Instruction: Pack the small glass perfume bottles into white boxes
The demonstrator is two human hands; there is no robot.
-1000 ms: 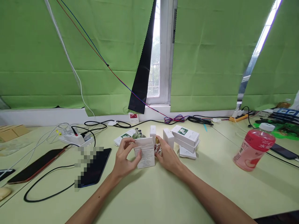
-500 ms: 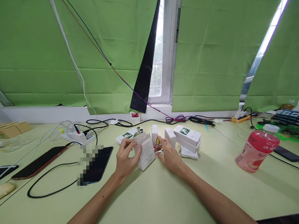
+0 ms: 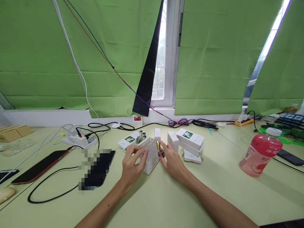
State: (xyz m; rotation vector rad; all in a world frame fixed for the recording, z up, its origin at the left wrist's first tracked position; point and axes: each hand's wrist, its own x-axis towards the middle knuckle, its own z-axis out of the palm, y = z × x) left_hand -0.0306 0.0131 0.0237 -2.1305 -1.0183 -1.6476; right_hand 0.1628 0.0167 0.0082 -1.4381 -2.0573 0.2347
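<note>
My left hand [image 3: 133, 163] is closed on a small white carton [image 3: 151, 160] with fine print, tilted near the table's middle with its top flap open. Just right of it, the fingers of my right hand [image 3: 173, 162] are closed around a small bottle with a gold cap [image 3: 158, 145]; its lower part is partly hidden by the fingers. Behind the carton stand clear glass bottles with silver caps [image 3: 141, 135]. A narrow white box [image 3: 157, 133] stands upright beyond my hands, and another upright white box [image 3: 173, 141] is just behind my right hand.
Stacked white boxes [image 3: 190, 139] with a flower picture lie to the right, and a similar flat box [image 3: 128, 139] lies left. A pink drink bottle [image 3: 260, 153] stands farther right. At the left are a power strip [image 3: 79, 139], cables and phones [image 3: 40, 166].
The carton has turned and now shows its printed face more edge-on. My left hand has moved slightly right, and the gold-capped bottle is raised a little between my right fingers.
</note>
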